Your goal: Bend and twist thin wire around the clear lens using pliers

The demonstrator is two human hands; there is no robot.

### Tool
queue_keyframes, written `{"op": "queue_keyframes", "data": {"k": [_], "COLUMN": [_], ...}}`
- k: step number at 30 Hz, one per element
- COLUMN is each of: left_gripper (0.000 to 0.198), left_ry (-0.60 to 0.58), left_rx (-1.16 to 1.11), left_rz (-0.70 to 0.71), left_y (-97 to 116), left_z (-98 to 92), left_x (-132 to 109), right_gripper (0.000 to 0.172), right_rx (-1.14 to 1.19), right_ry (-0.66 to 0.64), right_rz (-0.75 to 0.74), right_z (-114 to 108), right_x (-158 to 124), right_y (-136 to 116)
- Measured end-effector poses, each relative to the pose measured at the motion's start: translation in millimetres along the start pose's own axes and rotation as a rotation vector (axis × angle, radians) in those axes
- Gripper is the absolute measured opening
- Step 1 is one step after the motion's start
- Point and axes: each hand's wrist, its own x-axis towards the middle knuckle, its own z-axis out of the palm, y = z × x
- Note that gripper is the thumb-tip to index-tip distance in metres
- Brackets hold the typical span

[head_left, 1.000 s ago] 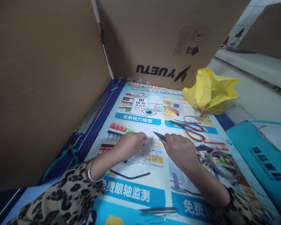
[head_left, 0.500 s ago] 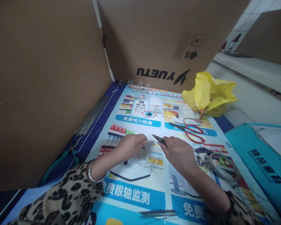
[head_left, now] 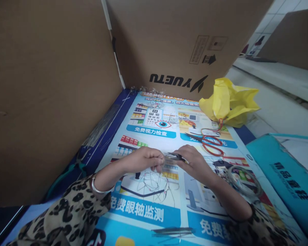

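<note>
My left hand pinches the top of a thin wire frame that hangs down over a printed poster. My right hand is closed round small dark pliers, whose tips meet the wire right beside my left fingers. Both hands are raised a little above the poster, close together. A silver bangle sits on my left wrist. Both sleeves are leopard print.
Red-handled scissors lie beyond my right hand, by a yellow bag. A coil of clear wire lies at right, a teal box beyond it. Cardboard walls stand left and behind. Straight wires lie along the left wall. Small wire pieces lie at the back.
Both hands rose off the poster and lifted the wire frame, which now hangs spread below them. The pliers turned from pointing up-left to lying level against the wire at my left fingers.
</note>
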Motion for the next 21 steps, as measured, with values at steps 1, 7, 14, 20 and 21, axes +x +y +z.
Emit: {"op": "queue_keyframes", "data": {"k": [1,7,14,20,21], "left_gripper": [0.024,0.025,0.025,0.024,0.024], "left_ry": [-0.019,-0.065,-0.056,-0.119,-0.129], "left_rx": [-0.018,-0.009,0.011,0.027,0.038], "left_rz": [-0.008,-0.023,-0.03,-0.052,-0.053], "left_y": [0.3,-1.6,-0.6,3.9,4.2], "left_z": [0.2,2.3,-1.6,-2.9,-3.0], "left_x": [-0.4,-0.9,-0.9,-2.4,-2.5], "right_gripper": [0.026,0.027,0.027,0.026,0.026], "right_rx": [0.021,0.074,0.065,-0.052,-0.064], "right_ry": [-0.011,-0.032,-0.069,-0.074,-0.069], "right_rz": [-0.027,-0.065,-0.085,-0.121,-0.124], "right_z": [-0.6,-0.3,-3.4,-3.6,-3.2], "right_x": [0.8,4.1,0.2,-0.5,-0.2], "right_y": [-0.8,-7.3,-3.6,-6.8,-8.3]}}
